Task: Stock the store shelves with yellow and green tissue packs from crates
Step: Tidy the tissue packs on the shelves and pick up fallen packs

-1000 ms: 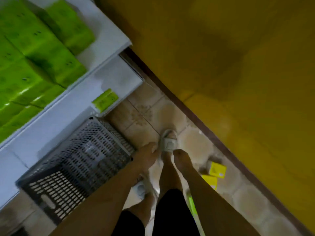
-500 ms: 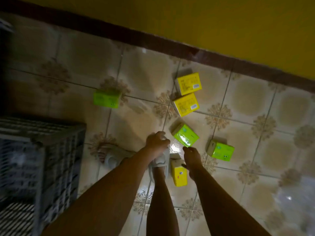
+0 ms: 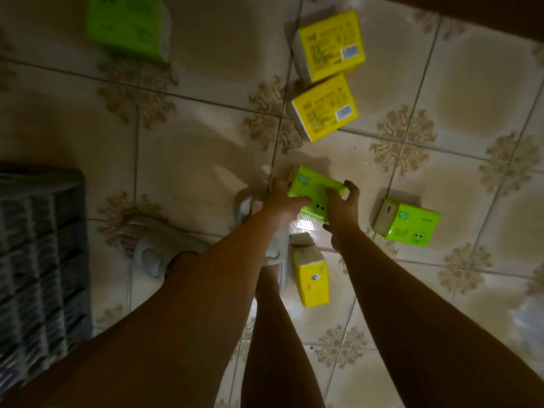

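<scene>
A green tissue pack [image 3: 312,186] lies on the tiled floor straight ahead of me. My left hand [image 3: 282,199] presses against its left side, thumb over the top. My right hand [image 3: 341,207] curls round its right end, fingers on the top face. The pack sits clasped between both hands, still low at the floor. Loose on the tiles around it are another green pack [image 3: 412,222] to the right, a third green pack [image 3: 129,25] at the far left, two yellow packs [image 3: 329,45] [image 3: 326,107] beyond, and one yellow pack [image 3: 312,278] by my foot.
A grey lattice crate [image 3: 38,260] stands at the left edge. My feet in pale sandals [image 3: 156,251] are planted between the crate and the packs. A dark skirting board [image 3: 485,13] runs along the far top right.
My view swung from the shelf and crate down to the floor and dropped closer. Both hands reached forward and closed onto the middle green pack.
</scene>
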